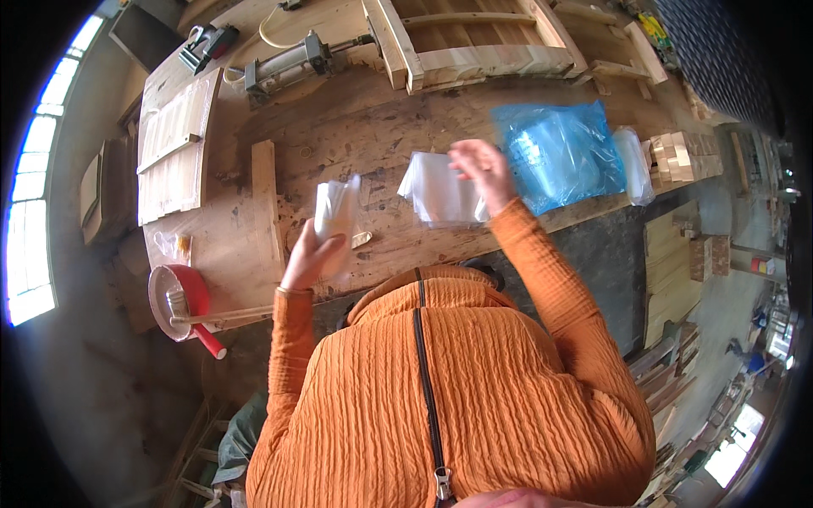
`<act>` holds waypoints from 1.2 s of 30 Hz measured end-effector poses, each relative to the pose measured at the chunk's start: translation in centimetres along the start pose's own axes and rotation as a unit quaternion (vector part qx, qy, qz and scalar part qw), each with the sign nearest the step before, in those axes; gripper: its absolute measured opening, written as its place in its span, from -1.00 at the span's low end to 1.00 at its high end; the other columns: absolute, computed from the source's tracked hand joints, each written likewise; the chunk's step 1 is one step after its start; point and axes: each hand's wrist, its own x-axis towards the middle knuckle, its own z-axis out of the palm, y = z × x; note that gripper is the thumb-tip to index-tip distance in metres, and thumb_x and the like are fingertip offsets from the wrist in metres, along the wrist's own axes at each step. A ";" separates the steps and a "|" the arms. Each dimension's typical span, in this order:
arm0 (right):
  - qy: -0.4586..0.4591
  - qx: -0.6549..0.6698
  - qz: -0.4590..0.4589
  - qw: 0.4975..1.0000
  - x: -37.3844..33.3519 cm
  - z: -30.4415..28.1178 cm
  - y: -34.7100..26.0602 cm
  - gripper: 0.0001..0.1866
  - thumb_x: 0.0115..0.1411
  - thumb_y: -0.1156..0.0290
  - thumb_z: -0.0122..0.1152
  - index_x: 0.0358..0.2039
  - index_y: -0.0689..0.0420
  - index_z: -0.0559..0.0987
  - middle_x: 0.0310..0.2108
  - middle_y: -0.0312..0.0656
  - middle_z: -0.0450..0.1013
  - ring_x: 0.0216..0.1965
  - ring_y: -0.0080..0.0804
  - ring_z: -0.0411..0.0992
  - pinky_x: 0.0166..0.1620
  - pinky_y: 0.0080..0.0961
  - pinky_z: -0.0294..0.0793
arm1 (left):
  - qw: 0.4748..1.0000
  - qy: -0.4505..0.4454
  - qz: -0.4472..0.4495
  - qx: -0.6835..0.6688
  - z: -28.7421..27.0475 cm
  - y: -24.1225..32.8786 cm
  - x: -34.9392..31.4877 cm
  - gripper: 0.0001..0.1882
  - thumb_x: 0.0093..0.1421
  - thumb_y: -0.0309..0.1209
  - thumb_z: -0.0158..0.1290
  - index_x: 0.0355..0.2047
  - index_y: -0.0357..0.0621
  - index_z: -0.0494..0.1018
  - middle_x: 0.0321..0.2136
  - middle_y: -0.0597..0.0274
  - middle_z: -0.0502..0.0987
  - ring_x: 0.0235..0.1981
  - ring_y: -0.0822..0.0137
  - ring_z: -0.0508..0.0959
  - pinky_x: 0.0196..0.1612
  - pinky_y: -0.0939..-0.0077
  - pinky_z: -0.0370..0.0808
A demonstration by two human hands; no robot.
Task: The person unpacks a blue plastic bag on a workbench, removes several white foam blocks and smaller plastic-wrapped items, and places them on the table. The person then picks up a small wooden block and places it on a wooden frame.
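My left hand (314, 255) grips a clear plastic bag (336, 206), slightly blurred, held upright over the bench; something pale shows through it, too unclear to name. Above the right end of a stack of flat clear plastic bags (436, 188) is my right hand (484, 172), its fingers apart and nothing seen in them. Just right of that hand lies a large blue plastic bag (563, 157) with clear plastic inside. A small pale piece (362, 239) rests on the bench beside my left hand.
The wooden workbench (339, 135) bears a wood strip (266, 199), a slatted panel (174, 157), a metal cylinder (284, 69) and a wooden frame (491, 63). A red pan (193, 292) with a brush is at the left corner. Wood blocks (684, 158) are stacked far right.
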 end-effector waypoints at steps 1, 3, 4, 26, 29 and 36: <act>0.050 -0.050 -0.010 0.997 0.1 -2.3 -0.1 -0.81 0.11 0.31 0.22 -0.30 0.10 0.50 -0.46 -0.33 0.50 -0.47 -0.64 0.44 -0.44 -0.73 0.50 | 0.999 -0.008 -0.011 0.041 -1.5 -1.1 0.3 -0.50 0.08 -0.29 0.16 -0.04 -0.26 0.27 -0.22 0.00 0.49 -0.30 0.27 0.54 -0.28 0.40 0.50; 0.057 -0.045 -0.005 0.997 0.1 -6.6 -0.3 -0.84 0.15 0.41 0.17 -0.27 0.16 0.50 -0.43 -0.32 0.49 -0.45 -0.65 0.43 -0.41 -0.74 0.40 | 0.946 0.003 -0.060 0.319 -3.1 -1.9 1.1 -0.41 -0.02 -0.21 0.23 -0.04 -0.19 0.30 -0.23 -0.05 0.47 -0.18 0.12 0.46 -0.14 0.26 0.42; 0.050 -0.040 0.004 0.998 0.3 -7.8 -0.7 -0.84 0.15 0.42 0.17 -0.26 0.18 0.50 -0.43 -0.32 0.49 -0.45 -0.66 0.43 -0.41 -0.75 0.39 | 0.902 0.008 -0.030 0.431 -3.6 -2.5 1.0 -0.38 -0.05 -0.19 0.24 -0.02 -0.17 0.30 -0.21 -0.06 0.46 -0.13 0.08 0.43 -0.09 0.22 0.39; 0.272 -0.219 -0.185 0.919 6.9 -58.4 -20.4 -0.86 0.19 0.37 0.15 -0.28 0.14 0.55 -0.45 -0.38 0.49 -0.47 -0.72 0.40 -0.41 -0.77 0.34 | 0.829 0.005 0.014 0.559 22.7 9.3 10.8 -0.06 -0.25 -0.23 0.31 0.20 0.08 0.15 0.21 0.14 0.14 0.28 0.03 0.03 0.21 0.01 0.03; 0.259 -0.217 -0.203 0.919 8.2 -59.7 -21.4 -0.83 0.19 0.35 0.16 -0.28 0.16 0.55 -0.45 -0.38 0.48 -0.47 -0.71 0.39 -0.39 -0.77 0.33 | 0.831 0.002 0.025 0.555 23.8 9.8 11.9 -0.04 -0.29 -0.27 0.32 0.19 0.11 0.16 0.20 0.11 0.16 0.26 0.02 0.06 0.20 0.02 0.06; 0.261 -0.203 -0.198 0.922 7.9 -63.3 -20.7 -0.83 0.18 0.36 0.17 -0.28 0.17 0.55 -0.45 -0.35 0.48 -0.46 -0.69 0.40 -0.40 -0.76 0.34 | 0.817 -0.040 0.012 0.576 25.3 10.1 14.3 0.00 -0.32 -0.32 0.34 0.21 0.05 0.14 0.18 0.11 0.18 0.24 0.05 0.10 0.21 0.12 0.08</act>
